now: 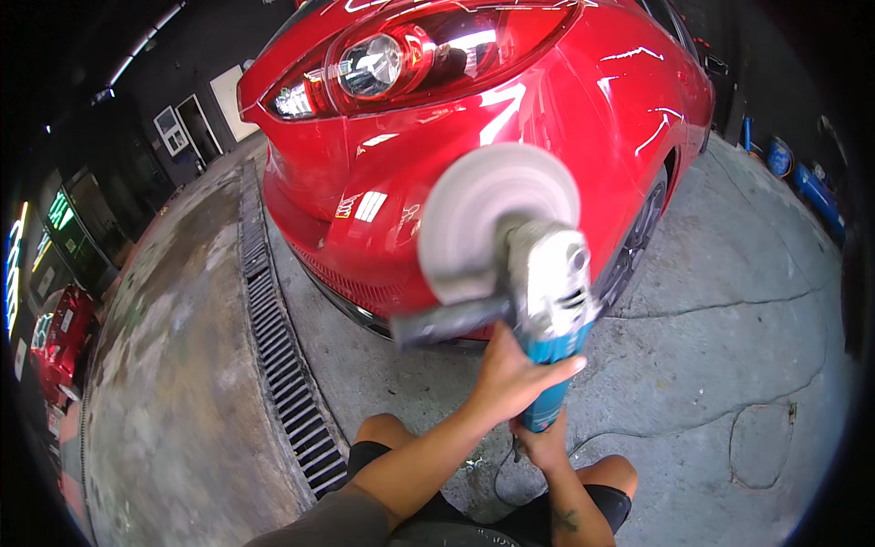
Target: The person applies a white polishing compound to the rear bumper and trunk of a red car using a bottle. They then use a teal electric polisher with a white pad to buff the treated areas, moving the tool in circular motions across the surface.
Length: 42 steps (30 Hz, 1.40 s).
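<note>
In the head view, the left hand (512, 374) is wrapped around the teal body of a polisher (552, 273), thumb laid across its top, while the right hand (544, 442) grips the near end; some fingers of both are hidden under the tool. A black side handle (447, 325) sticks out to the left, and whether any finger reaches around it I cannot tell. The polisher is at the centre, between the person's knees and the corner of a red car (620, 118), its pale round pad (460, 219) in front of the bumper (319, 228), below and right of the lamp (374, 66). The pad is blurred, so the step in hand looks like buffing the paint, though contact with the panel cannot be made out. The next move would seem to call for a steady two-handed hold, the pad flat to the curve and clear of the lamp's edge, with the cable (656, 430) on the floor to the right kept from snagging. As for containers, a round blue tub (781, 157) appears to stand at the far right, near a long blue cylinder (820, 196); what either holds cannot be seen.
</note>
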{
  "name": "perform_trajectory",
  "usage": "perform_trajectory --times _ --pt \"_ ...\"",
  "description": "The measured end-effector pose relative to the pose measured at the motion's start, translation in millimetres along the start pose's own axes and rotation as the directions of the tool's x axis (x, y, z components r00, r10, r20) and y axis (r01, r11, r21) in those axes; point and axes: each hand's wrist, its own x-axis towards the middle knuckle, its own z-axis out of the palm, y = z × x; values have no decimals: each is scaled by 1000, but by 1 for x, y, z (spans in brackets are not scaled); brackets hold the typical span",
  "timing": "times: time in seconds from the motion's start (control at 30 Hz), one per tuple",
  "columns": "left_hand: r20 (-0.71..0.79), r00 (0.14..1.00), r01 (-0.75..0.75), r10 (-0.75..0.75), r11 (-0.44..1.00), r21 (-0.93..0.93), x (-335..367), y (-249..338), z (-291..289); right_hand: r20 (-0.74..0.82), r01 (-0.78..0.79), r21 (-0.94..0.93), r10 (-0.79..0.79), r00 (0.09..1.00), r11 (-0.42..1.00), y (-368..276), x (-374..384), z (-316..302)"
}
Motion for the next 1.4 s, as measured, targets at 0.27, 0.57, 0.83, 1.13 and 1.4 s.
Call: perform_trajectory --times 0.27,0.57,0.83,1.13,1.4 --pt "50 998 49 -43 991 -126 9 22 11 53 -5 9 4 999 1000 -64 2 -9" --pt "-16 999 27 -48 775 -632 -80 -14 -91 344 148 -387 -7 939 910 -125 -33 38" --pt "31 999 -5 34 742 -670 -29 -6 -37 166 375 -483 -338 926 791 -111 -23 -13" --pt "158 974 -81 165 896 -437 111 70 80 -196 233 -17 -232 953 972 -153 43 -68" --pt "131 991 26 32 910 -414 47 37 68 -85 117 -126 -128 988 985 -96 3 -75"
